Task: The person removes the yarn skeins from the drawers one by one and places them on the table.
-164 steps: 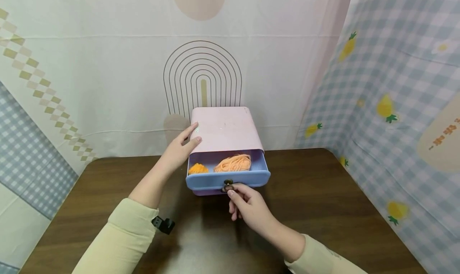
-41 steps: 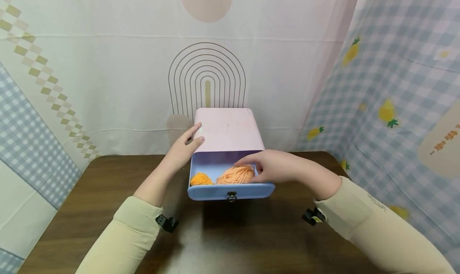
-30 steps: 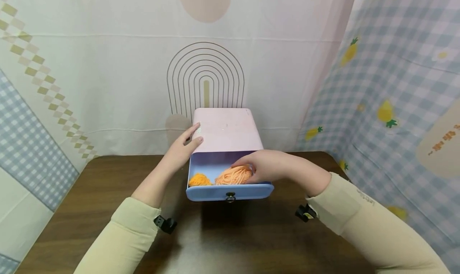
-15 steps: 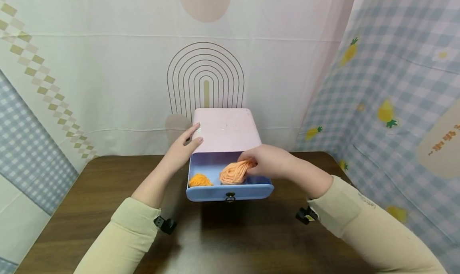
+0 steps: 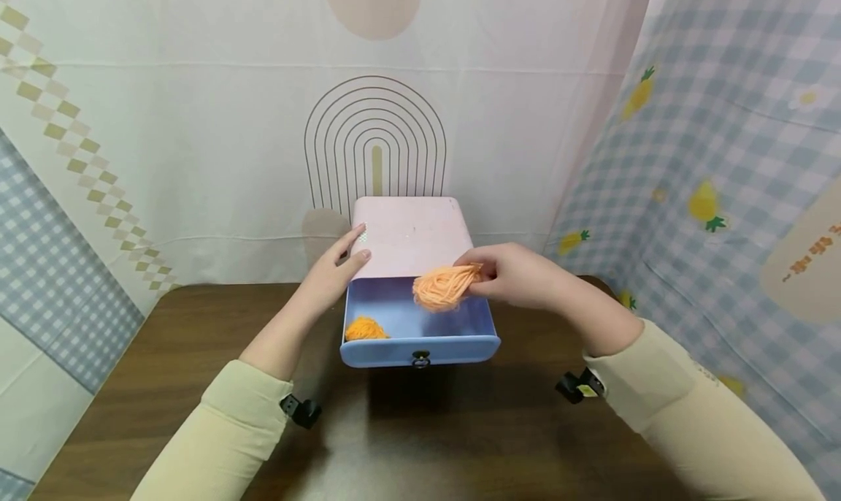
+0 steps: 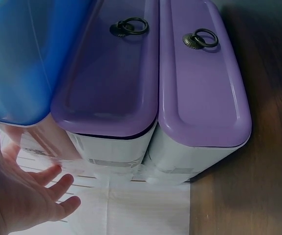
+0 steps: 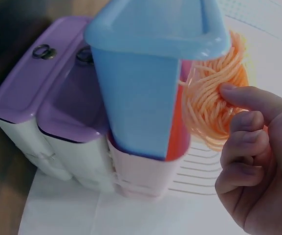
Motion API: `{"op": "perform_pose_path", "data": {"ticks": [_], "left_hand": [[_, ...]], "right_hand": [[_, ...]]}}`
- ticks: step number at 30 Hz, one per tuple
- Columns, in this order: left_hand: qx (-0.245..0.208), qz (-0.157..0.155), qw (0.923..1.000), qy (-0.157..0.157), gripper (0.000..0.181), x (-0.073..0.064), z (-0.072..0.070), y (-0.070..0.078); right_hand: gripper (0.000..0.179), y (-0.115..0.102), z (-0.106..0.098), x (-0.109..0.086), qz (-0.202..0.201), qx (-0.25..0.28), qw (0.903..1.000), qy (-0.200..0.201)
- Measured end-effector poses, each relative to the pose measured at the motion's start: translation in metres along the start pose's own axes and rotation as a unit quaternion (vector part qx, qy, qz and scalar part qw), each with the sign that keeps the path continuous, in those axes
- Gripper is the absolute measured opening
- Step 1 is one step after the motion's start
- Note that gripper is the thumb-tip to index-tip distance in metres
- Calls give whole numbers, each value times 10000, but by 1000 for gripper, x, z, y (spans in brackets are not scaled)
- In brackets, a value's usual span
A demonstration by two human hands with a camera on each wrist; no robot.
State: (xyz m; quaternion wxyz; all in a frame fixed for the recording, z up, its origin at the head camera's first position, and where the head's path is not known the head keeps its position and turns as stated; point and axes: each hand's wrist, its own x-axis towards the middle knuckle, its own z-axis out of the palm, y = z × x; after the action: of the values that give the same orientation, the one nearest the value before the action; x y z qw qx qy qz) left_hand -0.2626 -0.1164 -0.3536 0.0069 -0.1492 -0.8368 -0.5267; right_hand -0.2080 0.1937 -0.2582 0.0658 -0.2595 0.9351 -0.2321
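A peach skein of yarn [image 5: 443, 288] hangs just above the pulled-out blue drawer [image 5: 420, 351]. My right hand [image 5: 519, 273] pinches one end of it between thumb and fingers, as the right wrist view also shows with the yarn [image 7: 216, 93] beside the drawer. In the drawer's front left corner lies a smaller orange bundle of yarn [image 5: 365, 329]. My left hand [image 5: 331, 271] rests against the left edge of the pink cabinet top [image 5: 414, 234], fingers fairly straight. The left wrist view shows that hand [image 6: 28, 196] with its fingers spread beside the cabinet.
Below the blue drawer are two closed purple drawers [image 6: 106, 73] with ring pulls, stacked in the same cabinet. It stands on a dark wooden table [image 5: 217, 384] near a printed cloth [image 5: 230, 158] behind it. A checked cloth [image 5: 690, 121] hangs at the right.
The blue drawer has been pulled further out by its ring. My right hand then moved into it, took hold of the peach yarn and lifted it up and rightward. The left hand stays put.
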Motion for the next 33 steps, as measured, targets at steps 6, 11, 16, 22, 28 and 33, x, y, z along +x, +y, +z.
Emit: {"op": "perform_pose_path", "data": {"ticks": [6,11,16,22,28,33], "left_hand": [[-32,-39,10000,-3,61,1,0,-3],[-42,-31,10000,3,61,0,0,-3],[-4,4,10000,-47,61,0,1,-1],[-53,0,10000,-63,61,0,1,2],[-52,-12,10000,-14,60,2,0,2],[-92,24,10000,-2,60,2,0,1]], "right_hand": [[29,5,-11,-8,268,308,9989,210],[30,14,-23,-17,494,515,9967,375],[32,35,-28,-29,680,581,9943,574],[32,66,-24,-42,877,702,9912,697],[31,106,-10,-50,991,860,9898,561],[28,142,13,-52,1082,724,9911,277]]}}
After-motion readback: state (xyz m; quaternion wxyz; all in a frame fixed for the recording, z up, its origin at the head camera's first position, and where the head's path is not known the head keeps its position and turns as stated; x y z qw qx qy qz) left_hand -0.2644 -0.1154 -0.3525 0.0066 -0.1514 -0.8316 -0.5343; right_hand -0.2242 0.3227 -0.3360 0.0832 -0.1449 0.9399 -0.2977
